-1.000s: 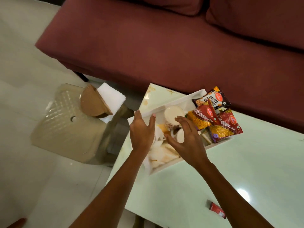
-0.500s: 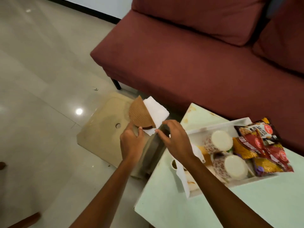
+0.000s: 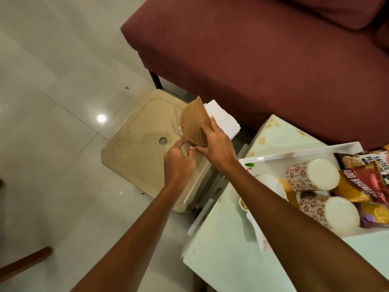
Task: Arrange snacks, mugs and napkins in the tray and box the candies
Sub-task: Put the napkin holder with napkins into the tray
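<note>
Fetching napkins [image 3: 223, 120] from the brown holder [image 3: 194, 125] on the stool [image 3: 139, 144], left of the counter [image 3: 231, 260]. Right hand [image 3: 216, 144] fingers gripping the holder; left hand [image 3: 179, 163] fingers pinched at its base, on what, cannot tell. Next, probably: carrying napkins right into the tray [image 3: 294, 153] beside the mugs [image 3: 311, 178].

floor [image 3: 52, 85] glossy tile | sofa [image 3: 252, 49] matt cloth | napkin holder [image 3: 194, 123] woven-textured

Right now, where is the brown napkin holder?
In the head view it stands centre-left: the napkin holder is on the beige stool left of the table, white napkins in it, right hand gripping it.
</note>
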